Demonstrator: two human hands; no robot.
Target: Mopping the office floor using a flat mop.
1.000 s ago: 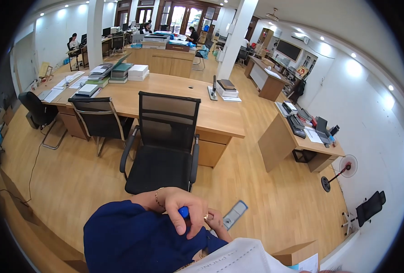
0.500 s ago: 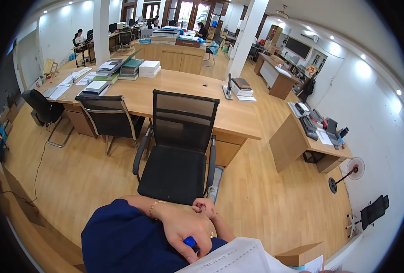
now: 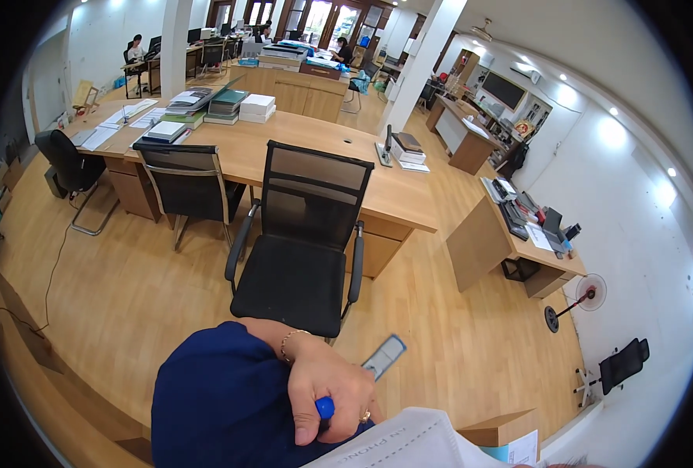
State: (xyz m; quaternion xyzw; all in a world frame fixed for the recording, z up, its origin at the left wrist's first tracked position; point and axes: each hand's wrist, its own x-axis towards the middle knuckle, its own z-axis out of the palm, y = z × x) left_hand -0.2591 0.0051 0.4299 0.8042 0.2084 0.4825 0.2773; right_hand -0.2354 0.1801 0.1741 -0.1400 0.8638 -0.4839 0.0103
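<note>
At the far left a dark cable (image 3: 56, 274) curves over the wooden floor (image 3: 128, 296). A black chair (image 3: 179, 181) is tucked against the near edge of the long desk (image 3: 307, 129); the armrest chair (image 3: 295, 281) stands beside it, just in front of that edge. Below, the left hand (image 3: 331, 394) is curled with its thumb against a blue-ended handle (image 3: 325, 407), most of it hidden. The right hand is concealed; I cannot tell its state. Just past the knuckles, a flat grey mop head (image 3: 384, 356) lies on the floor, right of the armrest chair's seat. Farther right, a broad lane of floor runs between the long desk's corner and the side desk (image 3: 479, 253), with a fan (image 3: 588, 296) near the wall.
</note>
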